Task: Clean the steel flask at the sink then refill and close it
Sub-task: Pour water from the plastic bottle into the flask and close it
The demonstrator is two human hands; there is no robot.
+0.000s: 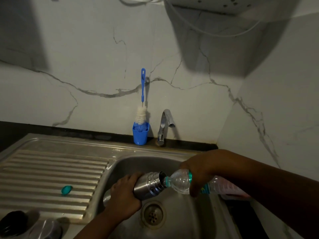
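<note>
A: What are the left hand (123,195) fingers doing?
B: They are curled tight around the steel flask (148,186), which tilts over the sink (155,163) basin above the drain (153,215).
A: And the right hand (200,173)?
B: Its fingers wrap the plastic bottle (183,182), thumb below, the bottle's neck touching the flask's open mouth just left of them.
A: Anything else near?
B: A teal cap (67,189) lies on the drainboard, well left of the left fingers; the brush (141,107) stands in a blue cup (140,135) beyond.
</note>
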